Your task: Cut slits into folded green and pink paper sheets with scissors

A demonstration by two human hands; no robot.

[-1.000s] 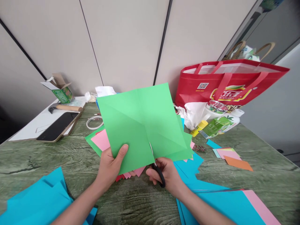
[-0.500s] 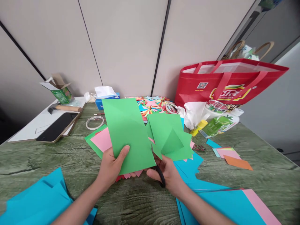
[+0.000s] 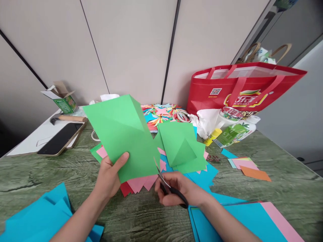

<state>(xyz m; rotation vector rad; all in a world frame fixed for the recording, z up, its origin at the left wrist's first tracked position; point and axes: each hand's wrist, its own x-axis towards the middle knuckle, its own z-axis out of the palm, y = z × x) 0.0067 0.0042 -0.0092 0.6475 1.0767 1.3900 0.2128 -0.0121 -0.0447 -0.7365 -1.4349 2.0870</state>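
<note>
My left hand (image 3: 110, 175) pinches a green paper sheet (image 3: 121, 134) near its lower left corner, thumb on the front face. The sheet is tilted in the air, with a crease near its right side. In my right hand (image 3: 176, 188) is a pair of black-handled scissors (image 3: 165, 185), fingers through the loops. Its blades point up at the sheet's lower right edge; whether they touch the paper I cannot tell. Behind them several green pieces (image 3: 180, 139) lie on the table. Pink pieces (image 3: 142, 182) show beneath the held sheet, partly hidden by it.
Blue paper stacks lie at the front left (image 3: 37, 215) and front right (image 3: 232, 218). A phone (image 3: 59, 138) and a hammer (image 3: 69, 117) rest on the left. A red bag (image 3: 252, 87), a glue stick (image 3: 213, 136) and a carton (image 3: 229, 134) stand at the back right.
My left hand has moved left with the green sheet, which is now more tilted. The scissors have come away from the cut edge, and their blades now show.
</note>
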